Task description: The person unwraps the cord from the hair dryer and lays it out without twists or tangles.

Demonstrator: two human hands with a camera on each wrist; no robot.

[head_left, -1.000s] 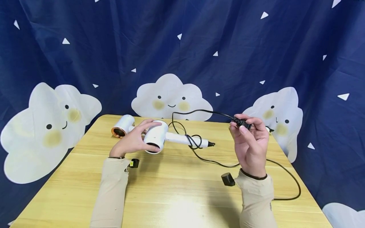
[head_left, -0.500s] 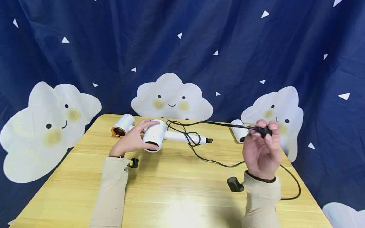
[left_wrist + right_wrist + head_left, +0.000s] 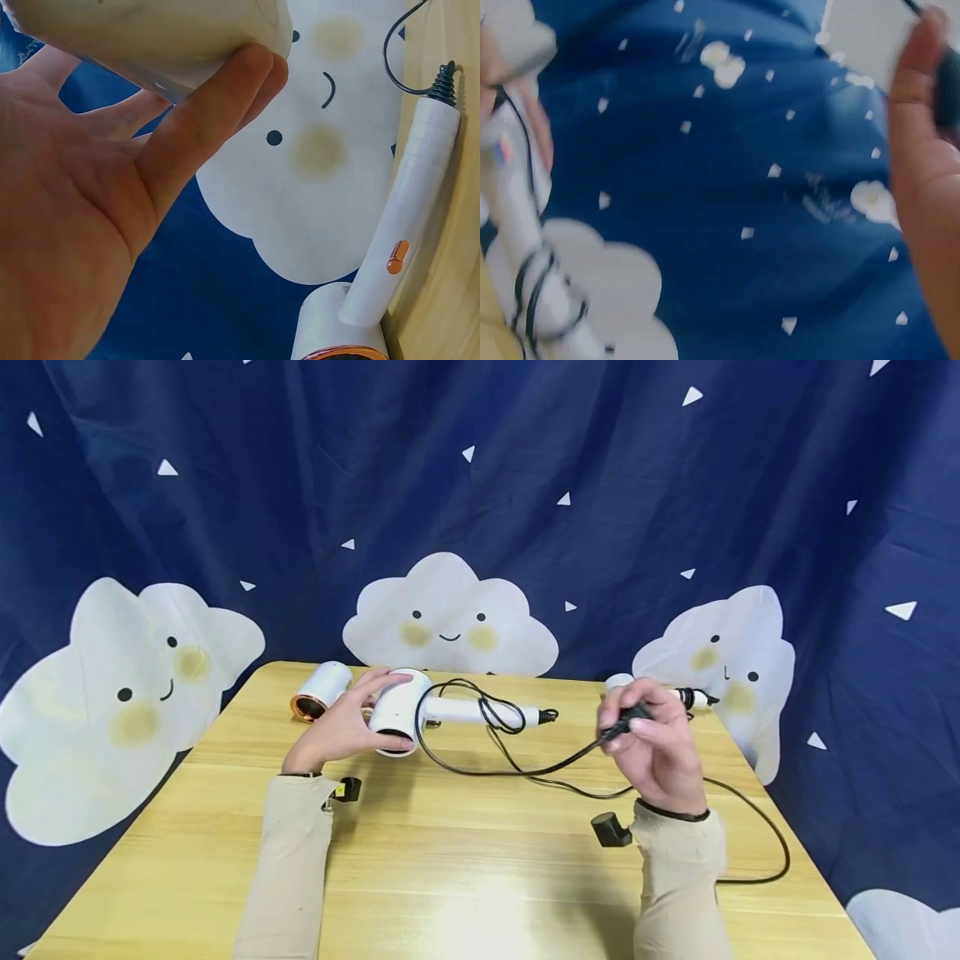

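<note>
A white hair dryer (image 3: 401, 714) is gripped round its barrel by my left hand (image 3: 341, 731), thumb at the dark-rimmed end and fingers over the top. Its handle (image 3: 480, 712) points right, with loops of black cord (image 3: 517, 771) wound about it. My right hand (image 3: 660, 747) pinches the black plug (image 3: 633, 718) at the cord's end, raised over the table's right side. From the plug the cord sweeps left, past the barrel. In the right wrist view, the looped handle (image 3: 532, 255) shows blurred at left, and the plug (image 3: 949, 90) is partly behind my thumb.
Behind my left hand lies another white hair dryer (image 3: 322, 689) with a copper ring; its copper switch (image 3: 397, 257) shows in the left wrist view. One more white hair dryer (image 3: 618, 682) lies at the back right, partly hidden. A cord stretch (image 3: 780, 843) curves near the right edge.
My right hand went right with the plug, then came back left and lower. The cord now swings in front of the dryer's barrel and handle. My left hand keeps its grip.
</note>
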